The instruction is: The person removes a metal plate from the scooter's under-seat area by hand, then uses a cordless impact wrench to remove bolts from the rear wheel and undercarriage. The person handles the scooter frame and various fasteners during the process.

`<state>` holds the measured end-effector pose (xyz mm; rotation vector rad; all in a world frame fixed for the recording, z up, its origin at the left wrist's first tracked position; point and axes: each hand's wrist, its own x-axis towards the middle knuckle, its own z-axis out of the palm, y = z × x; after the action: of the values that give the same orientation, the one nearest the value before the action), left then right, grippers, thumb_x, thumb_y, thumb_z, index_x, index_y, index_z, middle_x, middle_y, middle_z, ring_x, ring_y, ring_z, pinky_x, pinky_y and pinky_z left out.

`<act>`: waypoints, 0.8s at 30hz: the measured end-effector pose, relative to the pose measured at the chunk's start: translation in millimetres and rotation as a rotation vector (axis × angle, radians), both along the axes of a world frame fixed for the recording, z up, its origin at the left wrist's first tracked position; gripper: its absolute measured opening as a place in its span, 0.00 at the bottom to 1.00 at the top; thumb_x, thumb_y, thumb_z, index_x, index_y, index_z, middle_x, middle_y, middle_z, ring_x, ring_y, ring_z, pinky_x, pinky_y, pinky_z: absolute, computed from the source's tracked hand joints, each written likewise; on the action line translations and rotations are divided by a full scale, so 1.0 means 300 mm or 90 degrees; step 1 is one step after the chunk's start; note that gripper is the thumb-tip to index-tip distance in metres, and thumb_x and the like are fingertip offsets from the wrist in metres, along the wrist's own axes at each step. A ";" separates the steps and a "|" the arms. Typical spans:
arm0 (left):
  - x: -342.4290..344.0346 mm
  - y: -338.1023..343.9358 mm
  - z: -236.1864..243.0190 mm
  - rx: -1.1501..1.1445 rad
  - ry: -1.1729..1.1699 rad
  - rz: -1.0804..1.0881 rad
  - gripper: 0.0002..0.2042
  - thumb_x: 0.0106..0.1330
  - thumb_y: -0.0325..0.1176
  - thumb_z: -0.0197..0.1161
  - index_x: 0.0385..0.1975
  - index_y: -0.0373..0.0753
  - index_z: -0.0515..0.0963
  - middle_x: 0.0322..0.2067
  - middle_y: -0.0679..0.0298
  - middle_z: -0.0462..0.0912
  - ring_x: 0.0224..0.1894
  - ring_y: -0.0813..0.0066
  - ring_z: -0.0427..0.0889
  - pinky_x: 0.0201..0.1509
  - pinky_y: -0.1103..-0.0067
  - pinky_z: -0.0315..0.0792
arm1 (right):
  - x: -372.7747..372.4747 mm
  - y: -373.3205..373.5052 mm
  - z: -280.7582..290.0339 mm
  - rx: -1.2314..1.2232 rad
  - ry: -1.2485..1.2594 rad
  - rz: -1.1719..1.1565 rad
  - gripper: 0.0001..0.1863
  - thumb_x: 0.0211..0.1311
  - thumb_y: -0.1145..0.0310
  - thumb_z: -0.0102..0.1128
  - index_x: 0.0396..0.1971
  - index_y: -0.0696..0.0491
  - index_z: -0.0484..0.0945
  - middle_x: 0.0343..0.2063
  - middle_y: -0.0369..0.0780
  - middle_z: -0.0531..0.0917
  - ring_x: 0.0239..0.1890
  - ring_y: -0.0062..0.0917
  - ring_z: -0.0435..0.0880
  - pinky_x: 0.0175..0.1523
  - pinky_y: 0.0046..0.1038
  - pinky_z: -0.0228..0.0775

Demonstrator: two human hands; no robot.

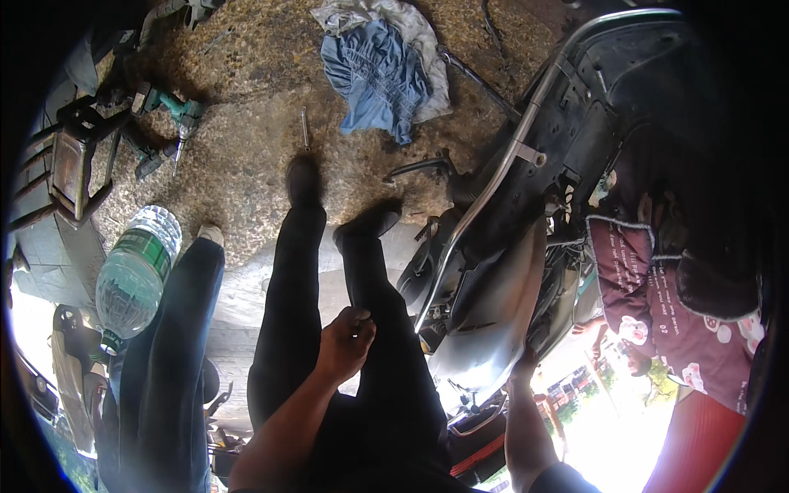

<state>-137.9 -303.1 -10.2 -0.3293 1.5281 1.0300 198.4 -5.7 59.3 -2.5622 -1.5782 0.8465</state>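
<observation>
My left hand is closed over my dark-trousered legs, round a small item I cannot make out, with a bit of metal showing. At the right, my right hand grips the lower edge of a smooth grey body panel on a scooter. The scooter has dark plastic parts and a bent metal tube along its side.
A co-worker's jeans-clad legs and a large water bottle are at left, near green power drills and a wooden stool. Cloths and a tool lie ahead. Another person is beyond a maroon cover.
</observation>
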 end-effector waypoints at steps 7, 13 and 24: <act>0.007 -0.069 -0.077 0.008 -0.117 0.083 0.12 0.65 0.25 0.62 0.46 0.28 0.74 0.34 0.55 0.83 0.38 0.72 0.84 0.42 0.79 0.78 | -0.004 0.062 0.069 -0.150 -0.147 0.060 0.21 0.71 0.60 0.39 0.41 0.61 0.79 0.36 0.43 0.82 0.38 0.29 0.81 0.46 0.33 0.72; -0.007 -0.107 -0.112 0.011 -0.147 0.136 0.13 0.65 0.26 0.63 0.47 0.31 0.75 0.35 0.58 0.84 0.37 0.75 0.83 0.41 0.79 0.77 | -0.066 0.039 0.069 -0.115 -0.056 -0.135 0.18 0.72 0.62 0.45 0.45 0.61 0.76 0.38 0.42 0.81 0.39 0.30 0.82 0.46 0.34 0.76; 0.005 -0.116 -0.130 0.025 -0.180 0.171 0.12 0.66 0.27 0.63 0.47 0.31 0.74 0.34 0.57 0.83 0.36 0.75 0.83 0.40 0.79 0.76 | 0.075 0.085 0.087 -0.074 -0.112 -0.072 0.19 0.72 0.58 0.49 0.45 0.59 0.80 0.38 0.39 0.82 0.42 0.27 0.80 0.48 0.30 0.73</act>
<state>-136.5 -338.0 -49.2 -0.6379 1.2281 1.1656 221.0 20.0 85.5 -2.8481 -1.4453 0.7410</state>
